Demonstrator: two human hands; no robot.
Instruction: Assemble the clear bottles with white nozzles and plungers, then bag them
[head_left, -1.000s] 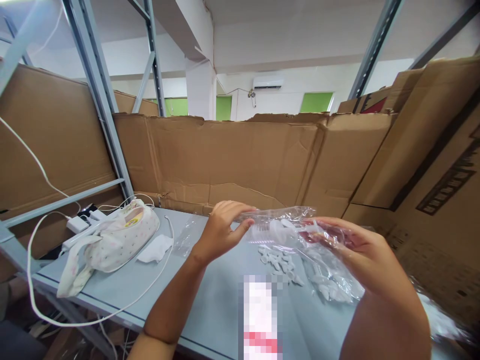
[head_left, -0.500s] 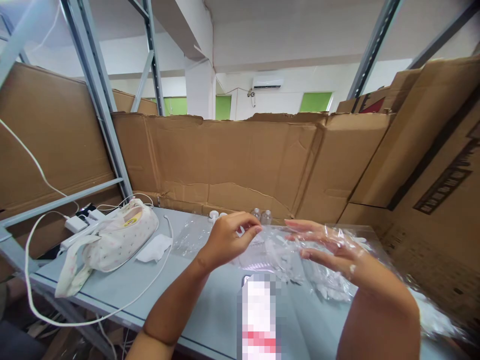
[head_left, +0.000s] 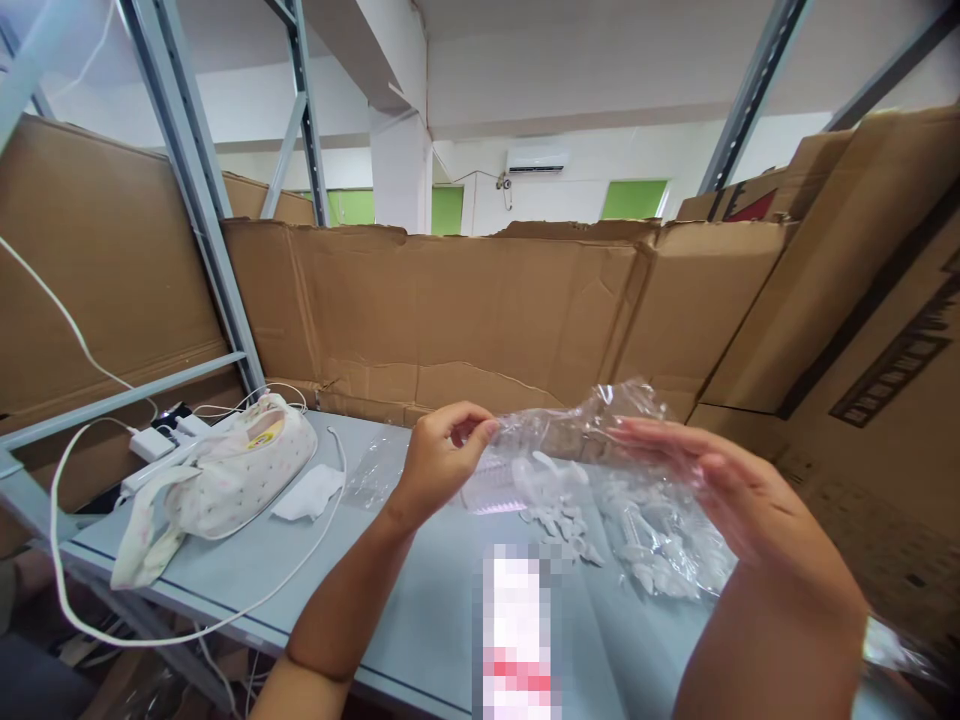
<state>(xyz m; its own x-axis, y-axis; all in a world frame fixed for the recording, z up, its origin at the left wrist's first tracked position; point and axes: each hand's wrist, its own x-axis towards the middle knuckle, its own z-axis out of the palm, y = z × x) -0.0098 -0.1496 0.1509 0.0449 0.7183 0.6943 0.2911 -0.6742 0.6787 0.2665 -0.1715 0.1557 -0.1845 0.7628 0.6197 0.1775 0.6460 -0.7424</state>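
My left hand (head_left: 448,452) is closed in a pinch on the edge of a clear plastic bag (head_left: 574,432), which stretches to the right above the table. My right hand (head_left: 739,495) is at the bag's right end, its fingers stretched out against the thin film. Whether those fingers are inside or behind the film is hard to tell. Beneath the bag, small white plastic pieces (head_left: 562,525) lie in a loose pile beside a clear ribbed item (head_left: 491,490). Under my right hand rests another clear bag (head_left: 664,550) with white pieces in it.
A white dotted pouch (head_left: 240,475), a white tissue (head_left: 309,493) and a looping white cable (head_left: 247,612) are on the left of the table. A blurred-out pale object (head_left: 517,620) lies at the front. Cardboard (head_left: 465,310) walls the back and right.
My right hand, earlier spread with film over it, has shifted right with its fingers closer together. The bag now rises higher between the hands. My left hand has moved slightly left.
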